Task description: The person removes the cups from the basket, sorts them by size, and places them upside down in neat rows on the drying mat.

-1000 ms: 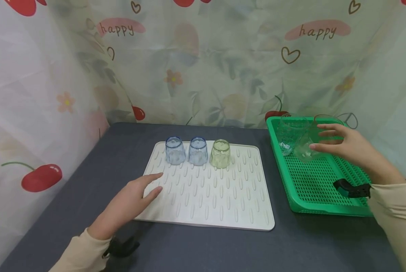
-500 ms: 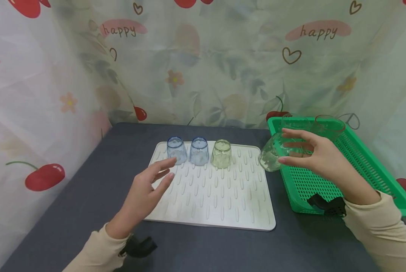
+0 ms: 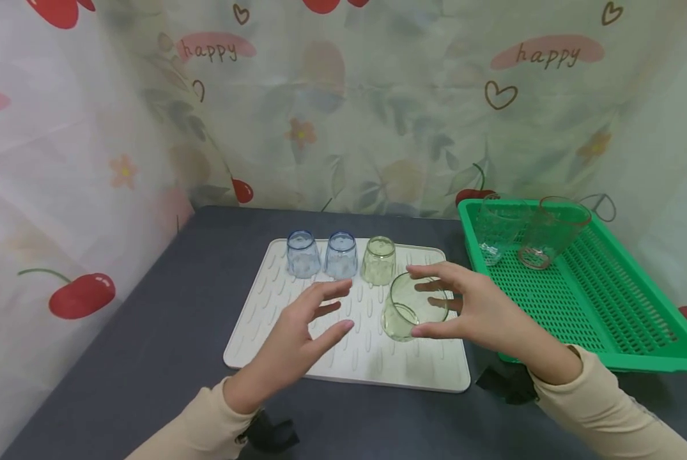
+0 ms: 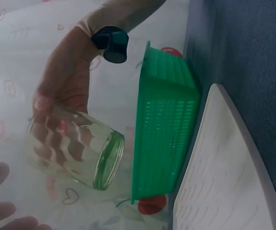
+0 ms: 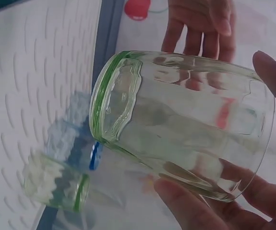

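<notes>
In the head view my right hand (image 3: pixel 481 310) grips a pale green drinking glass (image 3: pixel 399 322) near its rim, thumb on one side and fingers on the other. The glass is tilted, mouth upward and toward the right palm, above a white ridged mat (image 3: pixel 378 367). My left hand (image 3: pixel 297 335) hovers just left of it, fingers spread and apart from the glass. Along the mat's back edge, two blue glasses (image 3: pixel 303 257) and a green glass (image 3: pixel 379 263) stand upside down. The right wrist view shows the held glass (image 5: pixel 176 124) close up, its thick green base to the left.
A green plastic basket (image 3: pixel 608 306) stands right of the mat. At its back left are a clear glass (image 3: pixel 495 233) and a pink-rimmed glass (image 3: pixel 541 246), mouths up. The dark table (image 3: pixel 147 358) ends at a patterned curtain (image 3: pixel 366 115) behind.
My right hand has carried the green glass left out of the basket to above the mat, its mouth now turned more toward the camera. My left hand has moved right, toward the glass.
</notes>
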`<state>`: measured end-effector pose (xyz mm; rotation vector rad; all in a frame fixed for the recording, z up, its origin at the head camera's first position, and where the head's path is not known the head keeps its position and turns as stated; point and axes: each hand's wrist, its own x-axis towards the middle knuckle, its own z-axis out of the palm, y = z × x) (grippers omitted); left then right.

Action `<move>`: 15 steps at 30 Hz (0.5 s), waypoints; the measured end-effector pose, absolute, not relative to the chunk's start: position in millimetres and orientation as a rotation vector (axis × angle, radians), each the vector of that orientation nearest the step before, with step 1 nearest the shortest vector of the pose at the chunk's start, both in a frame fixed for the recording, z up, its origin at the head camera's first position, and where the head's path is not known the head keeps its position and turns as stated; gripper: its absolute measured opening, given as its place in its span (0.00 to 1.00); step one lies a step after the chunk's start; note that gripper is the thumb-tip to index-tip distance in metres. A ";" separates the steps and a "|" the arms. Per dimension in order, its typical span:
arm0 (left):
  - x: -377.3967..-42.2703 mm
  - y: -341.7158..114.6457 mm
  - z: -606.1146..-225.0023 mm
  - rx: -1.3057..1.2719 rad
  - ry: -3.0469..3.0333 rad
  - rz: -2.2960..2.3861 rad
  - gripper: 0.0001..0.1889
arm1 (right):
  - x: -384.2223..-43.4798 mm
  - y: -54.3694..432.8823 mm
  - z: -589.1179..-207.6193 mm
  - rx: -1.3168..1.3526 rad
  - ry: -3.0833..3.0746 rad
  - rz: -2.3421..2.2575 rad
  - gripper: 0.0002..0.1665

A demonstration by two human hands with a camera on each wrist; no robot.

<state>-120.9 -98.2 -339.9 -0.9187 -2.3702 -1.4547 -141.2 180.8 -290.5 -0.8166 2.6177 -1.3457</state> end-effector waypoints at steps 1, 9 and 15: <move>-120.9 -95.4 -341.2 -0.929 -2.380 -1.460 0.27 | -140.3 178.1 -292.3 -0.835 2.610 -1.343 0.41; -118.4 -81.2 -351.7 -0.990 -2.451 -1.533 0.30 | -138.1 164.1 -305.4 -0.897 2.542 -1.293 0.45; -117.9 -77.0 -358.1 -0.993 -2.470 -1.556 0.33 | -137.1 157.7 -310.2 -0.875 2.495 -1.288 0.46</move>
